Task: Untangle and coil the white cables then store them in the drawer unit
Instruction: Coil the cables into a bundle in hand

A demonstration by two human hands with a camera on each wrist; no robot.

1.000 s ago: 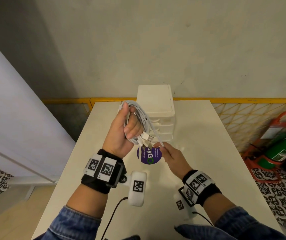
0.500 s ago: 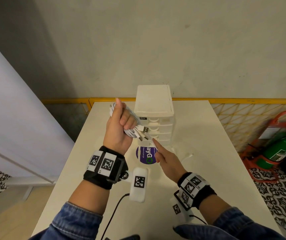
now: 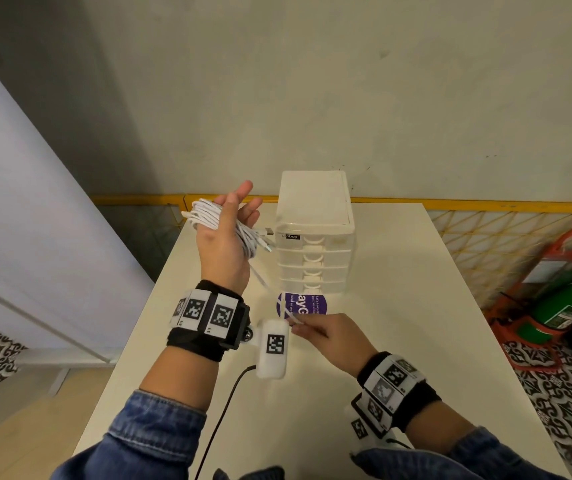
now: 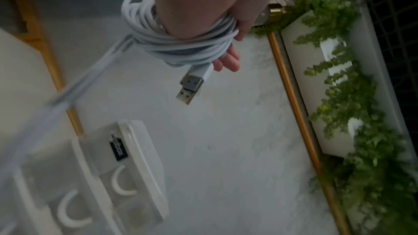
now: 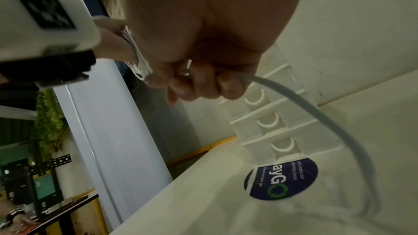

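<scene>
Since a moment ago our left hand (image 3: 224, 237) has unclenched and our right hand (image 3: 329, 336) has drawn back toward us.

We now carry the white cables (image 3: 208, 216) as a coil looped around the left palm, fingers straight, above the table (image 3: 416, 306) just left of the drawer unit (image 3: 314, 233), whose drawers look closed. USB plugs (image 4: 190, 87) dangle from it. The right fingers (image 5: 203, 81) pinch a loose strand, pulling it taut from the coil, probably to free or wind it.
</scene>
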